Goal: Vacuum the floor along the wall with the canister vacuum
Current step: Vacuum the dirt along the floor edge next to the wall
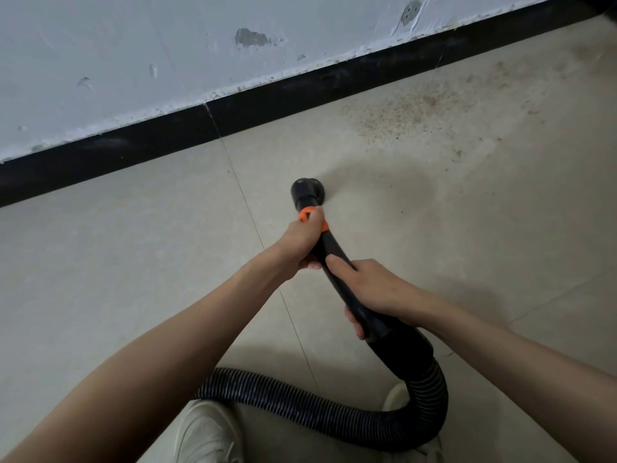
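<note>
Nearest the person's pale shoes (207, 436), the ribbed hose (300, 407) loops across the floor (100, 262) and climbs to the black wand (337, 269); the canister itself is out of view. The right hand (374, 289) has its grip wrapped round the wand's lower stretch, and the left hand (302, 242) has its grip closed round the wand further up, at the orange collar (312, 218). Beyond them the round nozzle (305, 190) sits low at the tiles, well short of the black skirting (267, 108) and to the left of the gritty dust patch (417, 108) that lies near the wall (133, 61). The risk I see is the hose loop snagging on a shoe and jerking the nozzle off line, or a fast sweep scattering the grit toward the skirting instead of lifting it, leaving a dirty strip along the wall's foot.
</note>
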Demonstrator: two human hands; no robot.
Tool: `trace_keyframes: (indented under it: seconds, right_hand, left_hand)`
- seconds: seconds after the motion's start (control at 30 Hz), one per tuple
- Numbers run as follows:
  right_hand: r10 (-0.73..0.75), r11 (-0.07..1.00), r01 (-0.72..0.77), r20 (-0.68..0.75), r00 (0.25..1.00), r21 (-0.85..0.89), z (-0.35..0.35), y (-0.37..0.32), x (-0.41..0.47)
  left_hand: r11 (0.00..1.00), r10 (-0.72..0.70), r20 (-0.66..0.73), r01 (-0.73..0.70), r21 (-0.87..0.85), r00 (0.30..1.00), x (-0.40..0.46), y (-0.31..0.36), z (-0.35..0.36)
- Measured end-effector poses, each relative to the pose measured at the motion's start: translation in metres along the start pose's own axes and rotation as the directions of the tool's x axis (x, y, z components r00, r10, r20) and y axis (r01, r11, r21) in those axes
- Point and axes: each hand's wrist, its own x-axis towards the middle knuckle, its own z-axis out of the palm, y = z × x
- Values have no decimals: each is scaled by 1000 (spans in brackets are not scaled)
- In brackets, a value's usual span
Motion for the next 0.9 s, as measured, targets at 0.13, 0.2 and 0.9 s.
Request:
trace_keyframes:
  seconds: [0.13,0.2,0.9]
  right_hand:
    - [4,999,3,160,987,-47,16,-4,-3]
    - [11,998,4,228,974,-66,18,-5,-6]
    - [108,994,-104,249,963,-29,-18,-7,-22]
  left_hand:
    - [992,-59,-69,50,-116,996,-21,-20,-26]
    - [986,-74,-84,60,-153,994,-29,-27,-32]
    - [957,-273,23,274,-95,962,-37,3,-3]
